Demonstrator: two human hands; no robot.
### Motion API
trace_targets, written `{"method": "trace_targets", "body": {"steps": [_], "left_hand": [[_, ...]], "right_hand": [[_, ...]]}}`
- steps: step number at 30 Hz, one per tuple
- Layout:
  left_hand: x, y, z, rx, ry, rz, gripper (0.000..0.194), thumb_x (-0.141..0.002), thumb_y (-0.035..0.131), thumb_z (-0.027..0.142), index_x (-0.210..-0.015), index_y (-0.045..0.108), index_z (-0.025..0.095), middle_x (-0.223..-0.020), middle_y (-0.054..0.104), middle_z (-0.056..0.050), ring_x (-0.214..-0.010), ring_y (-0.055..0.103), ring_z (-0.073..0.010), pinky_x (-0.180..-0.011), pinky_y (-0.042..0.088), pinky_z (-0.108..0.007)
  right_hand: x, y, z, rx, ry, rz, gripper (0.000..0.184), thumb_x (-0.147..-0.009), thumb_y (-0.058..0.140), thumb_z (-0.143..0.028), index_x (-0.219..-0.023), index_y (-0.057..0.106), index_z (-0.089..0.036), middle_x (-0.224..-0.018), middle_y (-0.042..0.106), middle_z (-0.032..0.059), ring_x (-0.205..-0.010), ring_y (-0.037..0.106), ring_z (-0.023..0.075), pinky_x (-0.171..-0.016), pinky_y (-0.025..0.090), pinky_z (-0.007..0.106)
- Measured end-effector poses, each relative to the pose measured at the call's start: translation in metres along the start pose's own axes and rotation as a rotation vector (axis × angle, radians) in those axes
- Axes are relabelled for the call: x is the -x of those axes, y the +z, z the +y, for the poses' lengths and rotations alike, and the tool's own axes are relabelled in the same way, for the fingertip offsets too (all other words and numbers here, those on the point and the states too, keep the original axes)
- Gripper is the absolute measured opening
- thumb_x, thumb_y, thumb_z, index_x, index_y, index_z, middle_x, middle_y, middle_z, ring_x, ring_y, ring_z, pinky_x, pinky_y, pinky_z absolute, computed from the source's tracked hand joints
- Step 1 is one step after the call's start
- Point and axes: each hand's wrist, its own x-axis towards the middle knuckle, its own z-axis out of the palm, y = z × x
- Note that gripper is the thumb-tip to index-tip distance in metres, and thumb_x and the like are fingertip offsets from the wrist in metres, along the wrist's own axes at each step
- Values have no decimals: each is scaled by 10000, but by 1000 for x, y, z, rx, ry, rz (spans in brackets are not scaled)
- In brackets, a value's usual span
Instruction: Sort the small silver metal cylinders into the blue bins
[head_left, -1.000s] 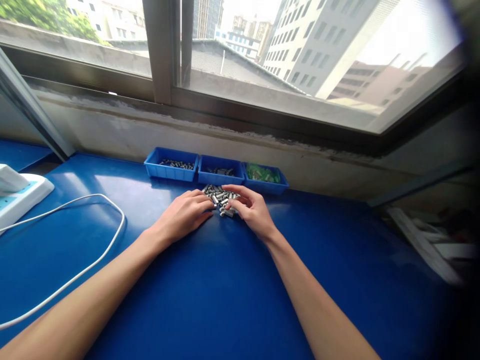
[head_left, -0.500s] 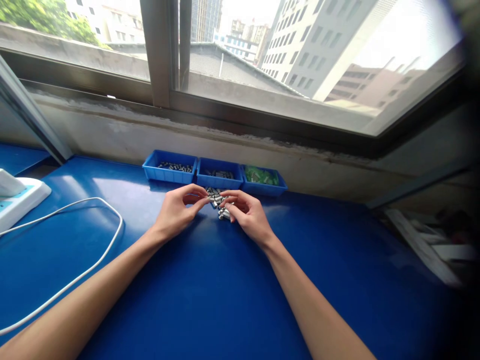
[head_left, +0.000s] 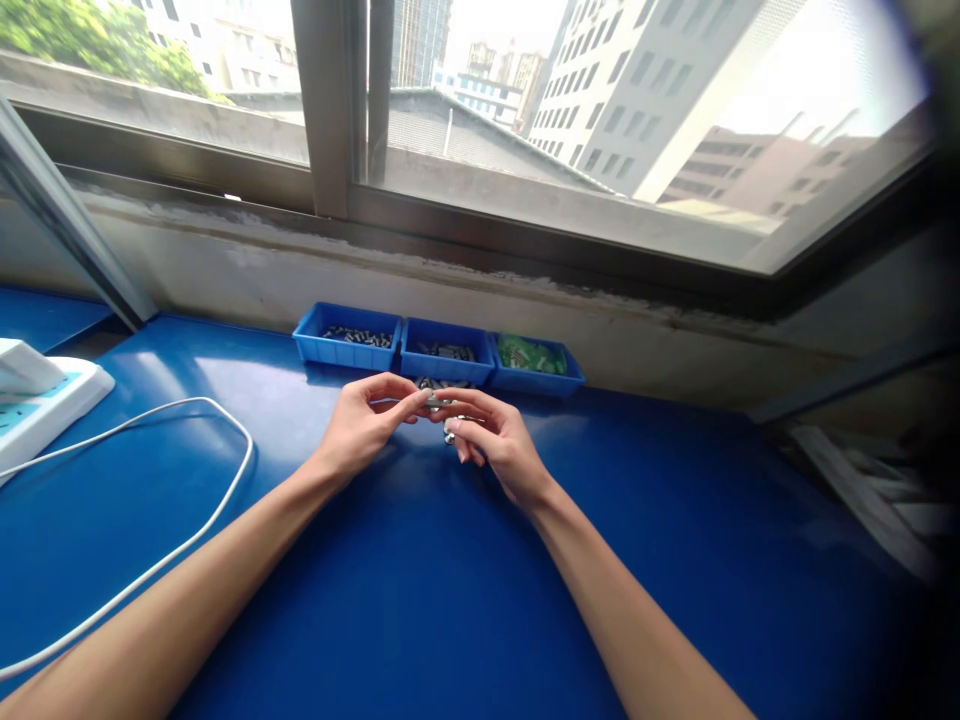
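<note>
My left hand [head_left: 369, 418] is closed, its thumb and fingers pinching a small silver metal part [head_left: 434, 402]. My right hand [head_left: 501, 442] curls in from the other side, its fingertips meeting that part. Under the right thumb shows another shiny metal piece [head_left: 449, 437], which this hand appears to grip. Behind the fingers lies a pile of loose metal parts [head_left: 426, 383] on the blue table, mostly hidden by my hands. The exact kind of these small parts is too small to make out.
Three blue bins stand along the wall: a left bin [head_left: 345, 352] and a middle bin [head_left: 448, 370] with small metal parts, and a right bin [head_left: 536, 382] with green plastic wrapping. At left are a white power strip [head_left: 82, 385] and a white cable [head_left: 232, 490].
My hands have drawn together, and the silver part now spans between the fingertips. The right hand has turned slightly, and its fingers cover more of the pile. The view has shifted slightly.
</note>
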Motion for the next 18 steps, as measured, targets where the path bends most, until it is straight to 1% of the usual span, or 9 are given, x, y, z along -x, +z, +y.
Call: {"method": "trace_targets", "body": {"steps": [2,4,5,8,10,12,14,16,18], "left_hand": [[0,1,0,-31,20,-22,398,-778,791,515,-881,707,139,-849,764,-69,-790,734,-206,-762,593,-313],[0,2,-1,-83,71,-50,368,-842,733,506,-918,706,146,-871,773,-72,-818,737,-205,-791,594,-320],[0,2,-2,-132,110,-40,342,-872,707,487,-948,704,154,-911,774,-72,-848,736,-204,-815,593,-325],[0,1,-8,-422,296,-20,248,-954,620,394,-1068,702,190,-1069,758,-72,-969,709,-208,-923,570,-370],[0,-1,-13,-638,436,-68,243,-978,585,334,-1150,691,198,-1157,732,-87,-1105,652,-240,-1012,531,-426],[-1,-2,-19,-786,528,-147,285,-994,557,310,-1228,667,191,-1251,699,-99,-1240,566,-271,-1088,482,-471],[-1,-3,-23,-889,568,-209,336,-1004,533,314,-1301,636,194,-1349,653,-93,-1325,485,-296,-1127,446,-514],[-1,-3,-25,-958,571,-251,376,-1015,505,327,-1359,603,210,-1429,602,-79,-1367,436,-317,-1135,432,-547],[-1,-3,-25,-997,561,-284,391,-1025,474,335,-1381,589,217,-1467,572,-68,-1388,409,-331,-1138,426,-562]], "right_hand": [[0,0,1,-6,0,14,364,-801,683,-270,-1156,708,-192,-1010,760,83,-499,499,65,-434,324,220],[-1,-1,2,-3,-14,40,348,-804,677,-263,-1144,709,-193,-1012,755,81,-506,495,66,-432,321,218],[-3,-2,3,1,-23,62,339,-805,676,-260,-1136,708,-195,-1017,751,79,-511,494,66,-431,321,216],[-9,-7,4,17,-58,156,334,-800,684,-256,-1129,700,-201,-1043,737,71,-525,496,64,-440,348,213],[-15,-11,6,36,-95,220,355,-795,689,-254,-1147,694,-204,-1077,730,74,-533,494,62,-465,393,219],[-23,-15,8,68,-129,251,411,-795,691,-252,-1203,679,-211,-1170,715,90,-551,511,64,-502,444,232],[-30,-19,9,106,-147,235,508,-798,689,-244,-1304,637,-238,-1329,658,109,-604,571,82,-551,493,252],[-34,-21,6,154,-152,209,605,-804,687,-234,-1397,578,-281,-1455,577,108,-677,632,110,-614,539,282],[-29,-20,-3,221,-154,213,616,-815,685,-233,-1416,570,-306,-1479,561,96,-732,666,138,-690,570,322]]}}
